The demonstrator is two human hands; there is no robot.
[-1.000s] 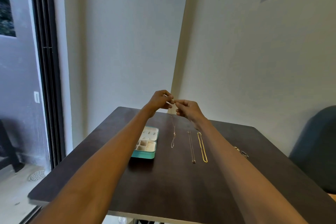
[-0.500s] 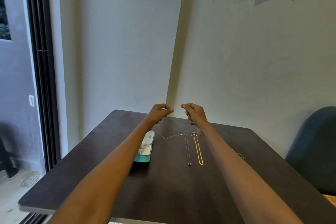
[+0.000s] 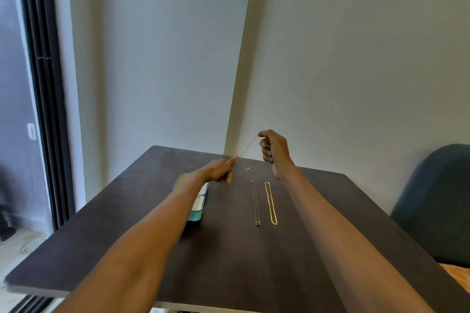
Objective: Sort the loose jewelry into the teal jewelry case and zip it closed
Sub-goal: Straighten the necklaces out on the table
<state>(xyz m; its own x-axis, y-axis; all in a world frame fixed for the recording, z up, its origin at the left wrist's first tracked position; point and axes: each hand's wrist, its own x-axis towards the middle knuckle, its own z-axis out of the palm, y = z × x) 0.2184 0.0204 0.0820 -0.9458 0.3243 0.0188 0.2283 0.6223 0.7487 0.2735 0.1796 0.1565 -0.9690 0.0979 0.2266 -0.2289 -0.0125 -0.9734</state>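
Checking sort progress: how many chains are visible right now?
3. A thin chain is stretched between the left hand and right hand. A thin pendant chain and a gold chain lie side by side on the table. The arms may hide more.

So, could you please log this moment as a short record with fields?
left hand: pinches the lower end of a thin chain
right hand: pinches the upper end, raised
thin chain: taut between hands, above the table
teal case: open, partly hidden by left forearm
on table: gold chain, thin pendant necklace, small piece
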